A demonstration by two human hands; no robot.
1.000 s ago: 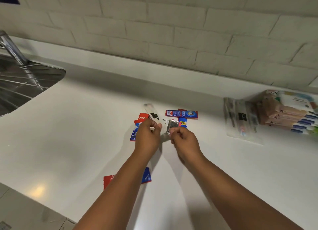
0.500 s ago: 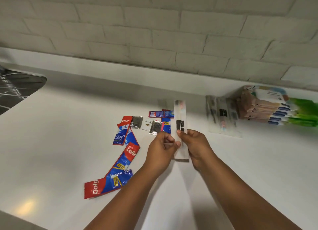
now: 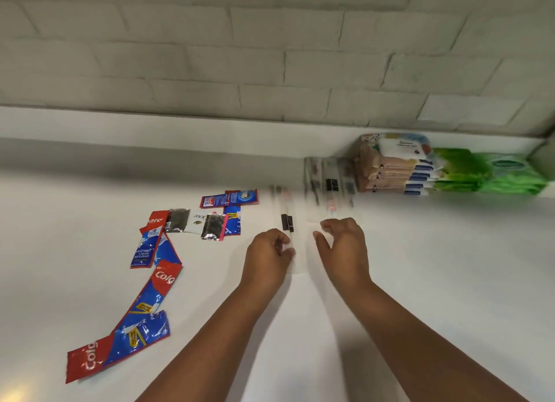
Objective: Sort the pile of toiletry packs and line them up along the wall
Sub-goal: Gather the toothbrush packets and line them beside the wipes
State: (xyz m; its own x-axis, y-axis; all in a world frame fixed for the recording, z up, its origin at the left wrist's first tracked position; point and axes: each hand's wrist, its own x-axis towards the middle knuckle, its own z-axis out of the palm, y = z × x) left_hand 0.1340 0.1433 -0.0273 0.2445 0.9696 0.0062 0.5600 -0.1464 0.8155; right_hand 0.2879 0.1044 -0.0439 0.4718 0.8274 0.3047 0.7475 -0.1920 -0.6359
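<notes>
My left hand (image 3: 267, 257) pinches the near end of a long clear toothbrush pack (image 3: 286, 221), which is blurred and points toward the wall. To the right of that pack is my right hand (image 3: 342, 245), fingers loosely curled and holding nothing. Further left lies the loose pile: a red and blue Colgate sachet strip (image 3: 144, 305), a white Dove sachet (image 3: 196, 221), black foil sachets (image 3: 213, 226) and blue sachets (image 3: 229, 198). More clear toothbrush packs (image 3: 327, 185) lie by the wall.
A stack of tissue packs (image 3: 390, 167) and green wipe packs (image 3: 486, 173) sit against the brick wall (image 3: 270, 56) at the right. The white counter (image 3: 450, 266) stretches bare in front of them and around my arms.
My right hand has let go of the clear pack and moved right; my left hand still holds it. The view has swung right, so the sink is out of sight.
</notes>
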